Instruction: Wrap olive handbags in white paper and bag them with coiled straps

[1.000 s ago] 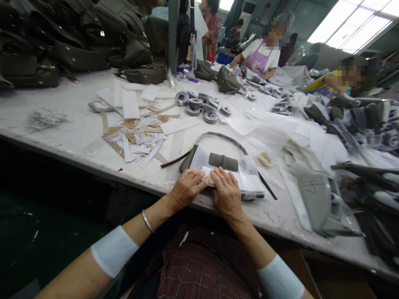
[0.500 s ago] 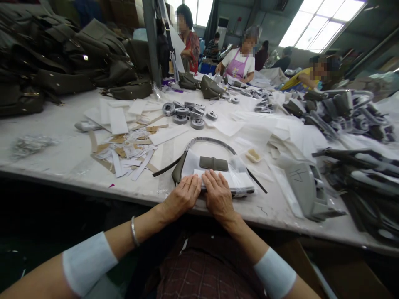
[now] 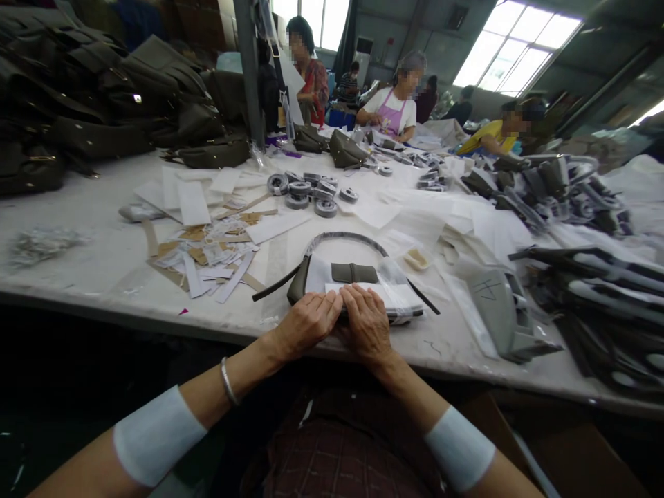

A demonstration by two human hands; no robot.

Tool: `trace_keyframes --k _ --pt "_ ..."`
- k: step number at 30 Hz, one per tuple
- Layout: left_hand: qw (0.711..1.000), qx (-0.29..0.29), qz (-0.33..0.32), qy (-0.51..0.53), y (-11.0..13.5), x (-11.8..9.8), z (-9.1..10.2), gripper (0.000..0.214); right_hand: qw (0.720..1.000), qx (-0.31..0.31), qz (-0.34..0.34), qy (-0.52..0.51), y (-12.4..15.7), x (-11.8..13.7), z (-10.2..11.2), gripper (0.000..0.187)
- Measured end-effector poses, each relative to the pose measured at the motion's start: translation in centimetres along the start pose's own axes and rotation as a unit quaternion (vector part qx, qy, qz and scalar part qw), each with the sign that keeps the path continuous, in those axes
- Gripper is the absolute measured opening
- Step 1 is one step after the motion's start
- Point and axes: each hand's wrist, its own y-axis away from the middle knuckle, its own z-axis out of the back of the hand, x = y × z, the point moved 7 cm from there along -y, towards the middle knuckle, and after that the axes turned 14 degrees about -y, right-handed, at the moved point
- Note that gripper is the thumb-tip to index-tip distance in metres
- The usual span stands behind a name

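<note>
A small olive-grey handbag (image 3: pixel 357 273) with a wrapped curved handle (image 3: pixel 342 238) lies flat near the table's front edge, partly covered in white paper and clear plastic (image 3: pixel 399 294). My left hand (image 3: pixel 306 324) and my right hand (image 3: pixel 367 325) rest side by side on its near edge. The fingers of both are stretched forward and lie flat, pressing the white paper (image 3: pixel 337 289) down on the bag. Neither hand grips anything.
Paper strips and card scraps (image 3: pixel 212 252) lie to the left, tape rolls (image 3: pixel 306 190) behind. Dark finished bags (image 3: pixel 104 104) are stacked far left, grey bag parts (image 3: pixel 498 304) and straps (image 3: pixel 596 277) pile up on the right. Other people work at the far end.
My hands have stayed on the bag's near edge, drawing slightly closer together. The view has tilted up a little, so the table sits lower in frame.
</note>
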Motion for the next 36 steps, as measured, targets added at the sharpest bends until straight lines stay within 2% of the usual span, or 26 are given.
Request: trace_keyframes --k 5,9,14,17,19,21,23,26,28,30,33,36 --pt "0.999 -0.027 0.042 -0.01 0.9 -0.9 0.3 0.037 0.999 -0.02 0.018 -0.021 0.2 -0.5 -0.3 0.034" --pt "0.996 -0.059 0.065 -0.019 1.2 -0.5 0.0 0.036 1.0 -0.021 0.001 -0.023 -0.5 -0.3 -0.4 0.027" --pt "0.994 -0.091 0.053 -0.011 1.6 0.3 -0.5 0.032 0.999 0.03 -0.028 -0.01 -1.9 1.2 0.1 0.016" --pt "0.993 -0.093 0.071 0.017 2.4 0.7 -0.6 0.033 0.995 0.052 -0.034 -0.078 -2.7 0.6 1.7 0.031" --pt "0.991 -0.096 0.091 0.032 2.6 0.8 -0.6 0.034 0.988 0.02 -0.061 -0.142 -3.0 -2.4 3.8 0.039" --pt "0.988 -0.102 0.107 0.038 2.5 0.8 -0.5 0.034 0.982 -0.032 -0.113 -0.148 -3.1 -7.5 6.2 0.036" --pt "0.986 -0.107 0.124 0.038 2.3 0.7 -0.6 0.034 0.981 -0.06 -0.171 -0.076 -3.0 -13.4 8.3 0.035" --pt "0.983 -0.109 0.141 0.035 1.9 0.6 -0.8 0.034 0.971 -0.042 -0.232 0.041 -2.7 -21.0 9.9 0.042" --pt "0.984 -0.106 0.142 0.033 1.7 0.4 -1.1 0.033 0.963 -0.016 -0.259 0.073 -2.6 -24.4 9.7 0.047" --pt "0.984 -0.101 0.14 0.032 1.6 0.3 -1.4 0.031 0.955 0.022 -0.282 0.091 -2.5 -26.7 8.6 0.048" --pt "0.986 -0.096 0.135 0.032 1.6 0.4 -1.5 0.03 0.942 0.09 -0.308 0.101 -2.6 -28.7 6.6 0.044" --pt "0.986 -0.104 0.127 0.035 1.6 0.5 -1.3 0.031 0.927 0.141 -0.33 0.113 -3.0 -29.8 5.6 0.042"
